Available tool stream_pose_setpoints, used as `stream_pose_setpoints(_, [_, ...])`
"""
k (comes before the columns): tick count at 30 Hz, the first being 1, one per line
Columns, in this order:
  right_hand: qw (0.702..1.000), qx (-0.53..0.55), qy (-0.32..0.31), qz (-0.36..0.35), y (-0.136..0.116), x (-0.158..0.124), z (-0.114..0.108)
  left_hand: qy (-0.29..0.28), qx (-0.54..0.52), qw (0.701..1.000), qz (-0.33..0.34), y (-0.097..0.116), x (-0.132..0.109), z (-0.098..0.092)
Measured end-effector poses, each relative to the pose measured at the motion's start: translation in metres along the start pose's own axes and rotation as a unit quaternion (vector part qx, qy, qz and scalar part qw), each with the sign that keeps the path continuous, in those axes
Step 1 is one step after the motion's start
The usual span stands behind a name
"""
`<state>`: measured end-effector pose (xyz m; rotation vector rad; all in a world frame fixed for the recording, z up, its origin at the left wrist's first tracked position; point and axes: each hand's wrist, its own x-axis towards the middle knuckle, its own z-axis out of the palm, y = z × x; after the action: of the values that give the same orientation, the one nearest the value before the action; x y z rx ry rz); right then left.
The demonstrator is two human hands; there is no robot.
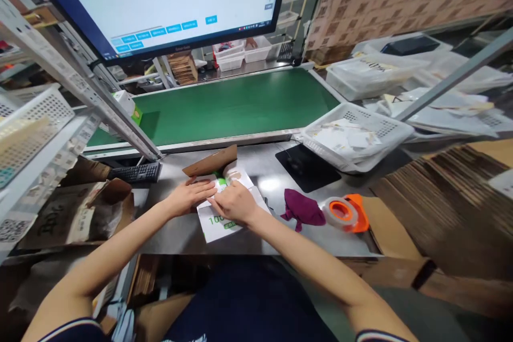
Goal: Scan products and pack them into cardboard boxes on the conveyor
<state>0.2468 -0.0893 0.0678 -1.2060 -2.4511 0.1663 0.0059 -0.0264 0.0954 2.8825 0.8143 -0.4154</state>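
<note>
A small white carton (pixel 219 226) with green print reading "100" lies on the metal table in front of me. A brown cardboard flap (pixel 212 161) stands up at its far side. My left hand (pixel 193 195) rests on the carton's left part, fingers stretched out. Curled fingers of my right hand (pixel 235 202) press at the top of the carton, close to a bright green patch; what they grip, if anything, is hidden. To the right lie a crumpled purple cloth (pixel 303 208) and an orange tape dispenser (pixel 358 214) with a roll of clear tape.
Beyond the table runs a green conveyor belt (pixel 236 104) with a white and green box (pixel 127 104) at its left end. A monitor (pixel 168 5) hangs above. A white basket (pixel 352 136) of papers, a black mouse pad (pixel 308 168) and stacked cardboard (pixel 452 214) stand right; a keyboard (pixel 138 172) left.
</note>
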Motion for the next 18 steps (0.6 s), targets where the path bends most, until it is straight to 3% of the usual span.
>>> stream_pose_setpoints(3, [1.0, -0.016, 0.015, -0.01, -0.001, -0.003, 0.001, 0.0, -0.008, 1.0, -0.004, 0.002, -0.001, 0.001])
stream_pose_setpoints(10, [0.994, -0.029, -0.07, 0.085, -0.034, 0.015, 0.006, 0.016, -0.043, 0.999, -0.012, 0.007, -0.007, 0.0])
stream_pose_setpoints(14, [0.998, 0.003, -0.054, 0.045, -0.04, 0.022, 0.005, 0.019, -0.064, 0.998, -0.008, 0.005, -0.007, 0.001])
stream_pose_setpoints(18, [0.999, 0.04, -0.029, -0.006, -0.04, 0.004, -0.009, 0.023, -0.067, 0.997, -0.017, 0.007, -0.006, -0.001])
